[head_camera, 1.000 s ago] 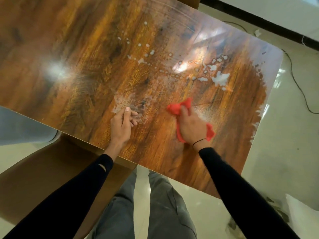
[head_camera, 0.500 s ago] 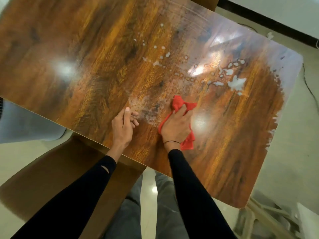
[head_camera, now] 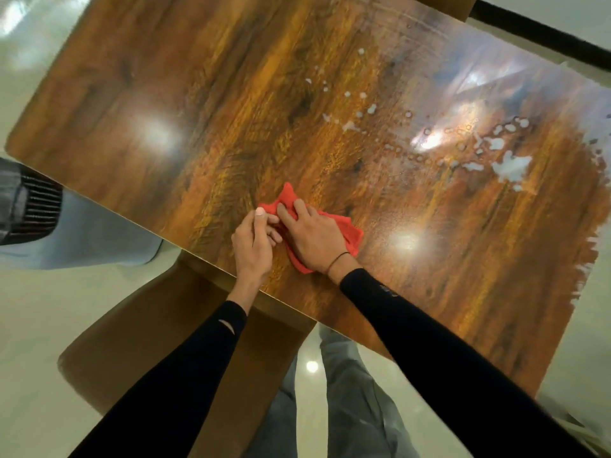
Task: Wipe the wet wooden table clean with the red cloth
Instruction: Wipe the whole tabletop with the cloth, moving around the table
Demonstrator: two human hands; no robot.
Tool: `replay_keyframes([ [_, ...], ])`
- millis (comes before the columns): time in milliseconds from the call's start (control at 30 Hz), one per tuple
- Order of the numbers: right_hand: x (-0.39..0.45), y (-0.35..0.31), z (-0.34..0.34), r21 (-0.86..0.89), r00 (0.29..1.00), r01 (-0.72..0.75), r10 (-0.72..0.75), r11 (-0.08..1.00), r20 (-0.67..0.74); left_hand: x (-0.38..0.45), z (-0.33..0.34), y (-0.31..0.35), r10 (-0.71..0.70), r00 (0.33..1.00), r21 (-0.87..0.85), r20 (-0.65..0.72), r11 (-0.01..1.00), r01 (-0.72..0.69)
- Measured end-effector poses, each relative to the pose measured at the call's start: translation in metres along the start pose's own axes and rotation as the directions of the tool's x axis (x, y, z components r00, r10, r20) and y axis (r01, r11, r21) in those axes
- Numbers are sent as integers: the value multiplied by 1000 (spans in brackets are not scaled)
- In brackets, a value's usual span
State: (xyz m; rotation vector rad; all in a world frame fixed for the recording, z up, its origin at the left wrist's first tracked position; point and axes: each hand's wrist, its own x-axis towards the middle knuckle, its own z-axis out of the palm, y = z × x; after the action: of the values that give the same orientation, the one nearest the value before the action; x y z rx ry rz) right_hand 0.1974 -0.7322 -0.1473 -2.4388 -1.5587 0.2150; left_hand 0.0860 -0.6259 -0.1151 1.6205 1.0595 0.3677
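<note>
The glossy wooden table [head_camera: 211, 104] fills the upper view. My right hand [head_camera: 312, 238] presses flat on the crumpled red cloth [head_camera: 347, 231] near the table's front edge. My left hand [head_camera: 253, 244] rests beside it, fingers curled, its fingertips touching the cloth's left edge and my right hand. White water drops and a larger puddle [head_camera: 510, 166] lie on the far right part of the tabletop, well away from the cloth.
A brown chair seat [head_camera: 142, 342] stands under the table's front edge at the left. My legs in grey trousers [head_camera: 350, 401] show below. A dark grilled appliance [head_camera: 29, 206] sits at the left edge. Pale shiny floor surrounds the table.
My right hand has swept the cloth leftward along the front of the table until it meets my left hand. The smeared wet patch near my left hand is gone.
</note>
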Motion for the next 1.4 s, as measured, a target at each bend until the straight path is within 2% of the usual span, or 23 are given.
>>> replay_keyframes([
  [100, -2, 42, -7, -63, 954, 297, -294, 953, 52, -3, 0, 0, -4, 1000, 7, 4, 1000, 4],
  [167, 12, 70, -12, -78, 938, 347, -346, 935, 34, -3, -2, 0, -2, 1000, -2, 10, 1000, 2],
  [233, 35, 84, -16, -87, 972, 231, -234, 969, -21, -1, -7, -1, -13, 1000, -17, -6, 1000, 13],
  [300, 60, 79, -13, -110, 993, -32, 20, 993, -114, 2, -14, -3, -21, 999, -28, -35, 999, 20],
  [367, 86, 59, -4, -121, 939, -314, 289, 942, -189, 6, -22, -7, -22, 997, -28, -70, 999, 20],
  [400, 97, 45, -1, -113, 901, -408, 380, 906, -209, 9, -27, -9, -20, 996, -27, -85, 999, 18],
  [467, 109, 17, 5, -85, 880, -449, 425, 889, -211, 13, -37, -12, -18, 994, -32, -110, 999, 14],
  [533, 108, -8, 11, -80, 938, -315, 297, 946, -179, 18, -46, -13, -15, 992, -36, -129, 999, 10],
  [600, 94, -25, 17, -93, 992, -83, 73, 992, -104, 22, -53, -13, -23, 988, -66, -151, 998, 13],
  [667, 73, -29, 21, -65, 993, 115, -116, 991, -23, 26, -56, -11, -21, 986, -105, -168, 994, 4],
  [800, 36, 0, 17, -72, 910, 410, -403, 909, 92, 29, -58, -4, 21, 990, -90, -139, 995, -34],
  [900, 37, 39, 4, -44, 808, 575, -559, 817, 184, 32, -53, 0, 107, 993, 99, -39, 990, -103],
  [967, 50, 62, -6, -58, 805, 585, -570, 809, 163, 34, -47, 2, 185, 981, 210, 63, 958, -195],
  [1033, 67, 73, -12, -81, 878, 477, -469, 875, 98, 34, -42, 3, 199, 976, 203, 86, 956, -212],
  [1133, 95, 71, -14, -115, 994, 97, -102, 989, -42, 31, -39, 1, 124, 992, 114, 15, 986, -125],
  [1167, 105, 68, -14, -107, 996, -57, 49, 993, -76, 29, -39, -1, 105, 994, 100, -11, 990, -103],
  [1233, 119, 56, -13, -82, 953, -292, 283, 953, -108, 24, -43, -5, 71, 996, 88, -57, 994, -66],
  [1333, 125, 36, -8, -60, 890, -447, 437, 892, -133, 18, -51, -13, -3, 987, 68, -164, 998, 15],
  [1400, 122, 25, -5, -60, 879, -467, 456, 882, -140, 19, -58, -19, -104, 942, 22, -320, 993, 117],
])
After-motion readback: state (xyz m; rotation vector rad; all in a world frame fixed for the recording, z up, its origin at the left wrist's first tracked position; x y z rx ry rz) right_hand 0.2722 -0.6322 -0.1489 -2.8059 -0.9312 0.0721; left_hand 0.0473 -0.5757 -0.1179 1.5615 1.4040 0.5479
